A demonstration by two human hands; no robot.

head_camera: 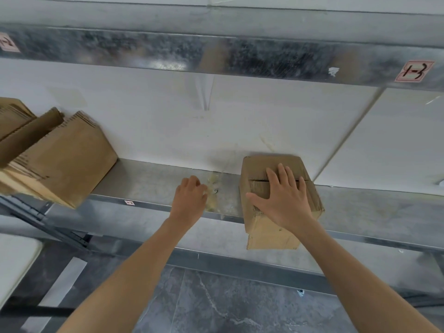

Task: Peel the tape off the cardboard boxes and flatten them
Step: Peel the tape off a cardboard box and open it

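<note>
A small brown cardboard box (269, 227) stands on the metal shelf (156, 181), overhanging its front edge. My right hand (281, 195) lies flat on the box's top, fingers spread over the slit between its flaps. My left hand (189, 200) hovers over the shelf to the left of the box, fingers curled down beside a crumpled wad of clear tape (213, 188). Whether the fingers hold the tape is hidden by the back of the hand.
A stack of flattened cardboard pieces (55, 159) lies at the left end of the shelf, tilting over its edge. A second metal shelf (240, 54) runs overhead with a label (414, 71). White wall panels stand behind. Grey floor lies below.
</note>
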